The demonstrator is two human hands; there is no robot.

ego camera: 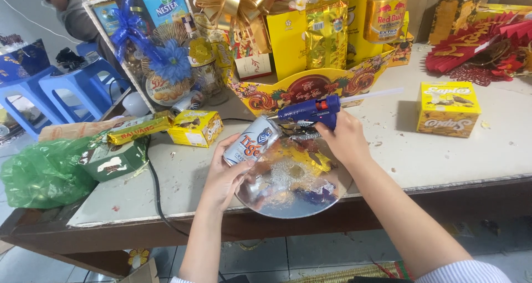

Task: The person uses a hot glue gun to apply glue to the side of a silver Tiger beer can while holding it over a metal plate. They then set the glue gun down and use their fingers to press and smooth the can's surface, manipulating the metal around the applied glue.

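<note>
At table edge: left hand grips can; right hand grips glue gun, nozzle seemingly touching can.

Can and glue gun above round tray, boxes left and right.

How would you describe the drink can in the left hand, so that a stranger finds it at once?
Start at the round mirrored tray on the near edge of the table. Above its left rim, the left hand holds a silver drink can tilted on its side, its end near the blue glue gun in the right hand. It is the only can held.
</note>
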